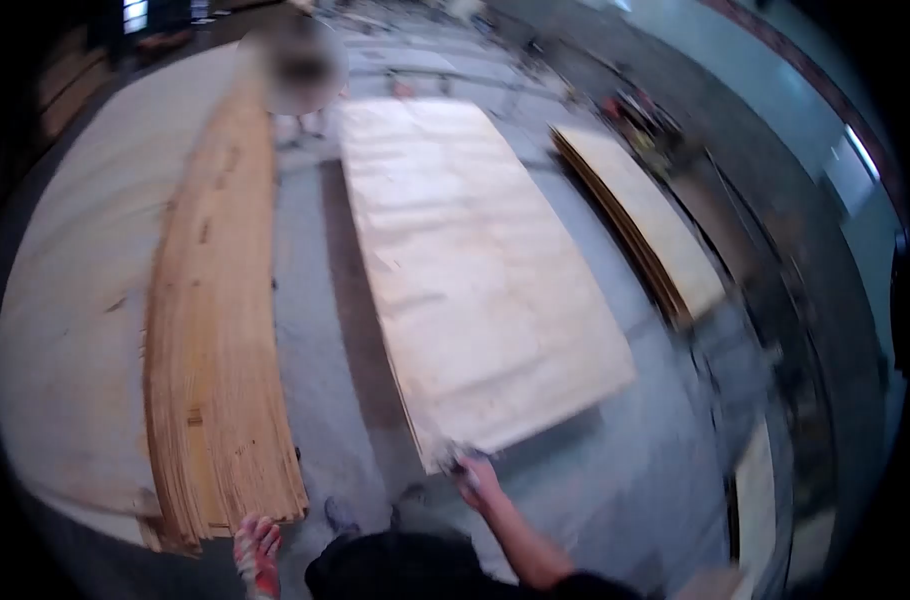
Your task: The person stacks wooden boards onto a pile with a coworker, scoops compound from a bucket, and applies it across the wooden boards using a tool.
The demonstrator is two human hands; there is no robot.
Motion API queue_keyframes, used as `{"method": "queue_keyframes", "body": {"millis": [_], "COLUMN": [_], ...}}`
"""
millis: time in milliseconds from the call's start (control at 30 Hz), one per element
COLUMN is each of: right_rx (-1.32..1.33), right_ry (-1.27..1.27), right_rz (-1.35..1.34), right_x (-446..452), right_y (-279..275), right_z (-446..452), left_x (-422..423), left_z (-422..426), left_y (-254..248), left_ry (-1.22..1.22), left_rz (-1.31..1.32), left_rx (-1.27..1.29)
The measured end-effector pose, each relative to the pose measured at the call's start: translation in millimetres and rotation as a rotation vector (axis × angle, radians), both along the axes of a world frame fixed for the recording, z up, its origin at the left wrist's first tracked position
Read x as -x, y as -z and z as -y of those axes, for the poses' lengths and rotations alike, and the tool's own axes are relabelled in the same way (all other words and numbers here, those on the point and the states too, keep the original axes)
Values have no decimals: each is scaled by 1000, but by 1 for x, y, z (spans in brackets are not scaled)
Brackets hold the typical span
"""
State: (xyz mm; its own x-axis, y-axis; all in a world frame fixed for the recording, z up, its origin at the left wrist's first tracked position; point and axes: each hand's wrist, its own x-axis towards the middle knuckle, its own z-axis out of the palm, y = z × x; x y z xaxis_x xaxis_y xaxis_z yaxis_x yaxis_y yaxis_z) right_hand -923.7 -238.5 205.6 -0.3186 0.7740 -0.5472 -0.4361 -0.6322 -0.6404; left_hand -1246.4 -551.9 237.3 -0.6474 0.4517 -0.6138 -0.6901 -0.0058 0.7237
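Note:
A large pale veneer sheet (485, 270) stretches away from me at the middle, with a thin layered edge on its left. My right hand (472, 480), blurred and with something dark grey about the fingers, is closed at its near corner. By the near end of a tall veneer stack (220, 330), my left hand (258, 548) has its fingers extended and somewhat apart; whether it touches the stack is unclear. That hand looks whitish and red, perhaps gloved. A co-worker's hand (403, 90) is at the sheet's far edge.
A co-worker (300, 70) stands at the far end. To the right lies a lower stack of sheets (645, 220), and more boards (755, 500) are at the lower right. Assorted clutter (645, 115) lines the floor beyond. The grey floor (320, 300) runs between the stacks.

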Motion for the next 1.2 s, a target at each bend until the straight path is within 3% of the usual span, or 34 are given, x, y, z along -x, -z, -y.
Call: {"method": "queue_keyframes", "body": {"millis": [33, 100, 133, 233, 300, 333, 400, 467, 533, 633, 700, 800, 833, 867, 900, 933, 967, 1033, 1067, 1100, 1133, 1167, 1200], "right_rx": [-18, 57, 63, 131, 93, 86, 66, 60, 123, 34, 63, 117, 110, -114, -157, -211, -71, -117, -155, -171, -185, -7, -13], "right_ry": [-110, 18, -102, -100, -116, -176, -265, -29, 18, 17, 26, -27, -43, -351, -498, -646, -638, -657, -668, -690, -713, -676, -661], "right_rz": [188, 19, 208, 188, 107, 216, 503, 70, -58, 5, -54, -41, -39, 214, 286, 354, 238, 264, 287, 233, 177, 126, 262], "right_x": [-3, 34, 39, 73, 82, 77, 64, 41, 9, -43, -48, -55, -54, -53, -39, -25, 8, 64, 84, 93, 103, 111, 107], "right_y": [47, 26, 57, 42, 27, 12, 2, 22, 44, 96, 53, 2, 9, 25, 12, -1, -48, -106, -121, -112, -104, -137, -134], "right_z": [2, 23, 27, 42, 48, 48, 46, 50, 43, 26, 9, -13, -23, -31, -36, -40, -42, -55, -55, -68, -80, -87, -92], "left_x": [14, 52, 69, 109, 136, 148, 177, 178, 174, 182, 166, 90, 63, 51, 39, 6, -22, -70, -76, -80, -84, -84, -79], "left_z": [14, 38, 45, 53, 53, 51, 39, 31, 29, 29, 11, -55, -80, -93, -107, -136, -164, -208, -216, -219, -220, -213, -198], "left_y": [-24, -54, -65, -91, -96, -93, -75, -64, -53, -34, -53, -115, -119, -100, -80, -92, -93, -111, -109, -112, -115, -115, -113], "left_ry": [-57, -34, 13, 142, 180, 191, -46, -274, -439, -429, -450, -560, -454, -416, -377, -293, -320, -228, 13, 172, 338, 501, 670], "left_rz": [10, -292, -511, -1105, -1174, -1110, -504, -178, -4, -222, -300, -156, -209, -151, -93, -18, -94, 46, 195, 254, 300, 308, 304], "left_rx": [-20, 37, 107, 304, 278, 205, -95, -246, -359, -377, -417, -276, -325, -294, -263, -370, -394, -320, -560, -635, -661, -648, -619]}}
